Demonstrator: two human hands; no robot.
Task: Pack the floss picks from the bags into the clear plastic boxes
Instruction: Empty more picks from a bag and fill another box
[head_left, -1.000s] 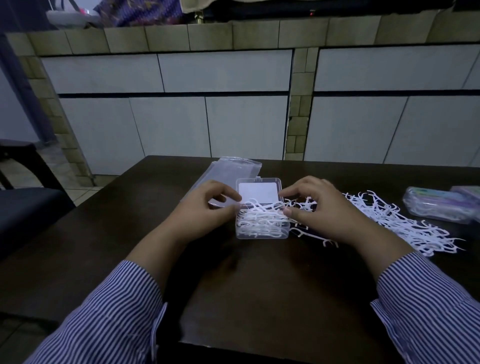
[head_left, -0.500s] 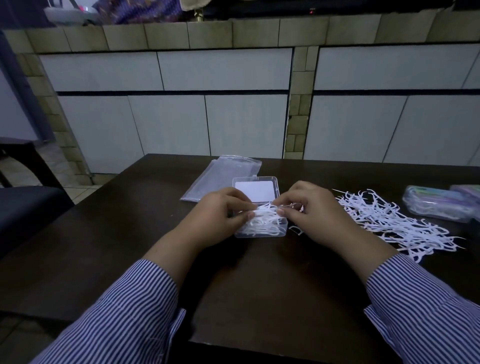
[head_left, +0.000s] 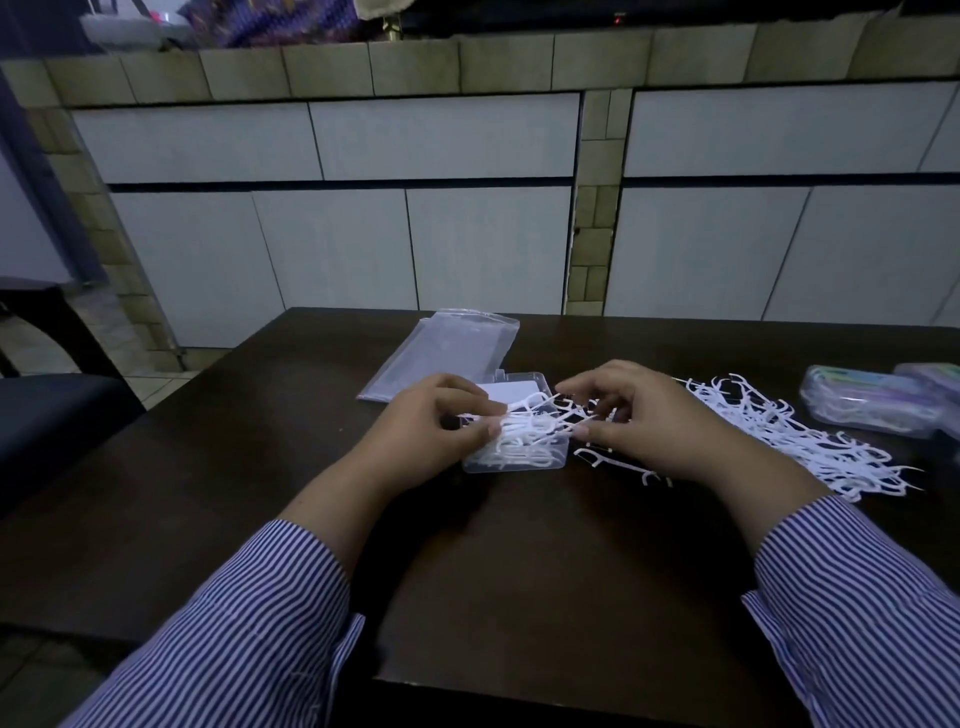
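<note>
A clear plastic box (head_left: 519, 462) lies open on the dark table (head_left: 519, 571), its lid (head_left: 524, 382) tipped back and white floss picks heaped inside. My left hand (head_left: 426, 431) pinches a small bunch of floss picks (head_left: 524, 410) over the box. My right hand (head_left: 639, 415) hovers just right of the box, with its fingers curled around the other end of that bunch. A loose pile of floss picks (head_left: 789, 436) spreads on the table to the right. A few stray picks (head_left: 618, 462) lie below my right hand.
An empty clear bag (head_left: 441, 353) lies flat behind the box. Two filled, shut boxes (head_left: 872, 405) sit at the table's right edge. A dark chair (head_left: 47, 415) stands left of the table. Tiled cabinets run along the back.
The bunch of picks has lifted slightly out of the box between my hands. My right hand has opened a little and more stray picks show below it.
</note>
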